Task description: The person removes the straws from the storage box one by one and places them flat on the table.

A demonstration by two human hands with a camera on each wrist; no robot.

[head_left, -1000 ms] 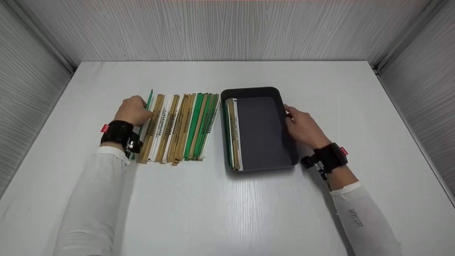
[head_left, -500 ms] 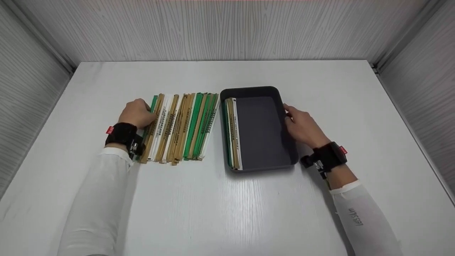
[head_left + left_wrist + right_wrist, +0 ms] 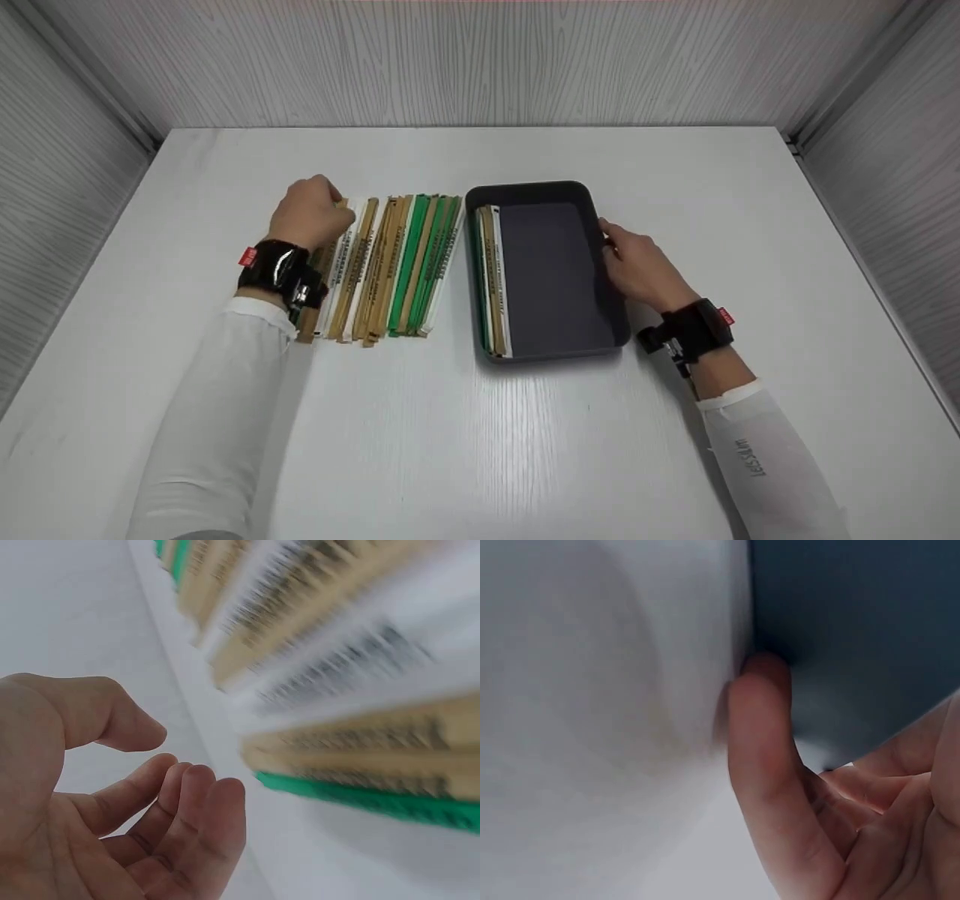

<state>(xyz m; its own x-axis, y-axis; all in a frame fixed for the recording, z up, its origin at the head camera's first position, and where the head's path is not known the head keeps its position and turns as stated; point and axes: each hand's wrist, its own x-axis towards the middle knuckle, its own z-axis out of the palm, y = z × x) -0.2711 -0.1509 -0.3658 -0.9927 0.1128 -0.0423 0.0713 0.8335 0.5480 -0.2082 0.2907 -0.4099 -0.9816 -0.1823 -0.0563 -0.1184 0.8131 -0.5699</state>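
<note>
A row of long, thin, printed paper packets (image 3: 397, 262) in brown, white and green lies side by side on the table. My left hand (image 3: 309, 214) is over the far ends of the leftmost packets and hides part of them. In the left wrist view its fingers (image 3: 221, 817) are loosely bent with nothing between them, and a green packet (image 3: 367, 799) lies at the row's edge beside a brown one. My right hand (image 3: 641, 266) touches the outer right wall of a dark grey tray (image 3: 555, 354). Several packets (image 3: 493, 285) lie along the tray's left inner side.
The white table (image 3: 465, 442) extends in front of the row and the tray. Grey wood-grain panels (image 3: 480, 67) stand at the back and on both sides.
The green packet, first tilted at the left end, came to lie against the row. My left hand has then moved away from me and rightward. The right hand and tray stay put.
</note>
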